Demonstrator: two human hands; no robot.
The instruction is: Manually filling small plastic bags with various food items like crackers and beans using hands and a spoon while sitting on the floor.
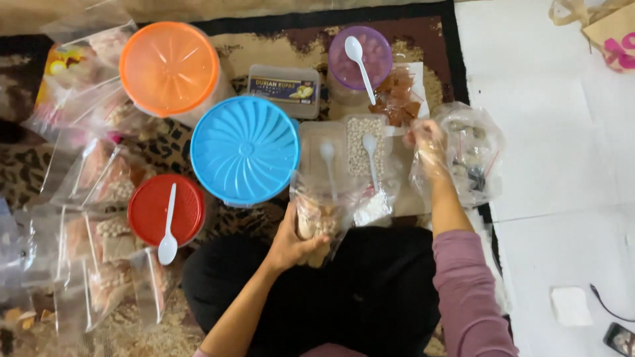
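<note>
My left hand [299,243] grips a small clear plastic bag [319,211] partly filled with snacks, held upright over my lap. My right hand [428,147], covered by a thin clear plastic glove, reaches toward a large clear bag of dark and pale pieces [471,157] at the right. Between the hands lies a clear tray of small pale round snacks [365,142] with a white plastic spoon [371,155] in it. A second white spoon [328,162] rests in the clear container beside it. Reddish-brown snacks in plastic [397,99] lie just beyond my right hand.
A blue-lidded tub [245,149], an orange-lidded tub [169,67], a red lid with a white spoon [165,210] and a purple lid with a spoon [360,56] surround the spot. Several filled clear bags [99,244] pile at the left. A phone [620,338] lies at the bottom right.
</note>
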